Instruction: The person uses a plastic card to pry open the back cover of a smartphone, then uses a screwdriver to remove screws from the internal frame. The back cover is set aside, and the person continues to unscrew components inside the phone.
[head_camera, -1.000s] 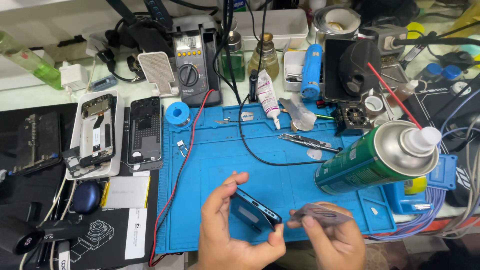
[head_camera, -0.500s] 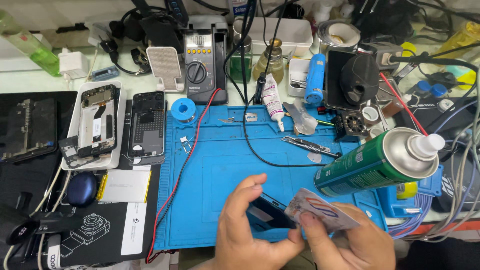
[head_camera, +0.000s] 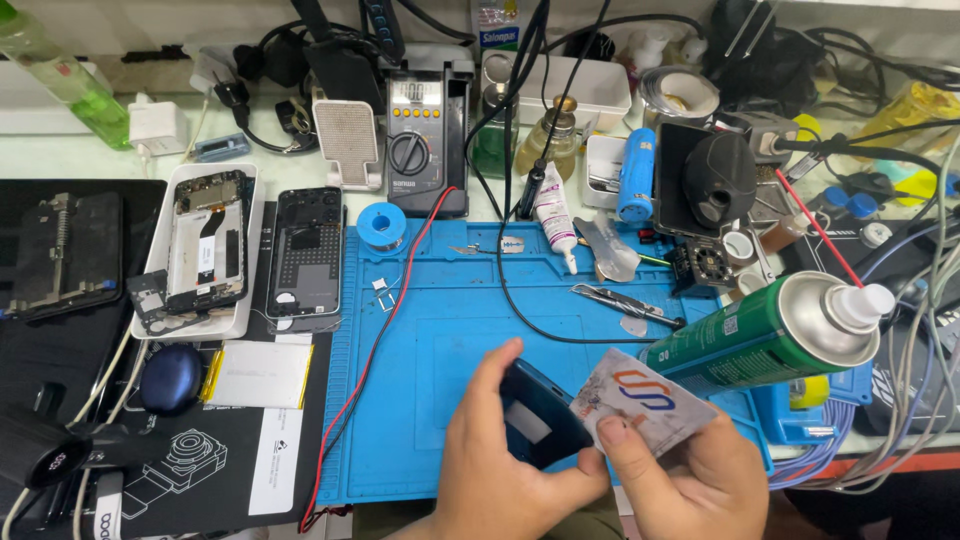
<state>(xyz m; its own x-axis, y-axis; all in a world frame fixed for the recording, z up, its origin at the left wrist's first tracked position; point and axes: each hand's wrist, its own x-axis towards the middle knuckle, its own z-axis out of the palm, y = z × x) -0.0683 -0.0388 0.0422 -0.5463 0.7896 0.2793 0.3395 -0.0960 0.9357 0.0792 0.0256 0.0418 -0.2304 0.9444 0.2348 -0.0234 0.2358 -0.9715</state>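
Nearest the camera, the left hand (head_camera: 500, 470) grips a dark phone part (head_camera: 540, 415) between thumb and fingers, low over the blue work mat (head_camera: 440, 340). Just beside it, the right hand (head_camera: 690, 480) pinches a thin plastic card (head_camera: 645, 400) against the part's edge. A green spray can (head_camera: 770, 335) lies tilted just past the card. Left of the mat sit two opened phones (head_camera: 255, 250). Farther back, a multimeter (head_camera: 428, 135) stands among tangled cables on the crowded bench (head_camera: 90, 155).

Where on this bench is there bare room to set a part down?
Bare room: the blue mat between the red wire and black cable, above the left hand. Crowded: the back row around the multimeter, and right by the green spray can.
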